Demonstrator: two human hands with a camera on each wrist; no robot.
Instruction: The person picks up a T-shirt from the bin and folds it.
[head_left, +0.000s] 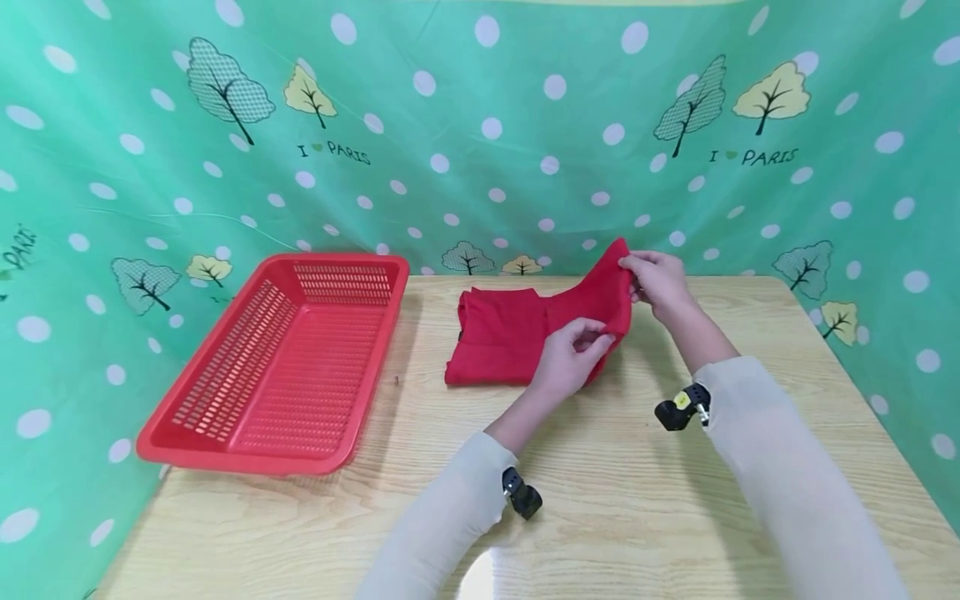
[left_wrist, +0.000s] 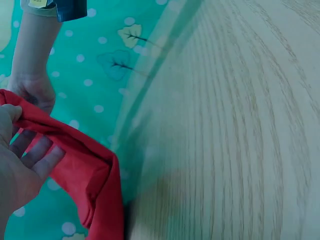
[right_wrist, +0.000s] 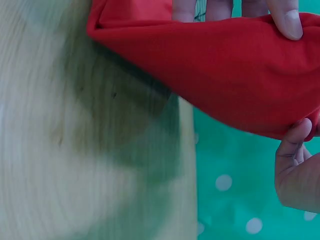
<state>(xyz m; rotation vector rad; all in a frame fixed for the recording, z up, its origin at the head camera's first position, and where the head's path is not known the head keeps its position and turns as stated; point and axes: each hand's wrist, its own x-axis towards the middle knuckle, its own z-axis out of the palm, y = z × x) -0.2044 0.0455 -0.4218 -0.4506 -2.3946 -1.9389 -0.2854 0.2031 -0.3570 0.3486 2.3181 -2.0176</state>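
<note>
A folded red garment (head_left: 498, 337) lies on the wooden table, its right end lifted into a raised flap; its exact kind cannot be told. My left hand (head_left: 566, 358) pinches the near corner of that flap between thumb and fingers. At the far corner, my right hand (head_left: 660, 283) grips the cloth and holds it higher. In the left wrist view, my left hand (left_wrist: 25, 170) has its thumb over the garment's edge (left_wrist: 75, 137), with fingers behind. The right wrist view has the red cloth (right_wrist: 215, 70) stretched between both hands, off the tabletop.
A red plastic basket (head_left: 307, 392) with slotted walls stands on the left of the table (head_left: 600, 508). A green polka-dot curtain (head_left: 525, 133) with printed trees hangs behind and along the sides. Each sleeve carries a small black wrist camera (head_left: 678, 410).
</note>
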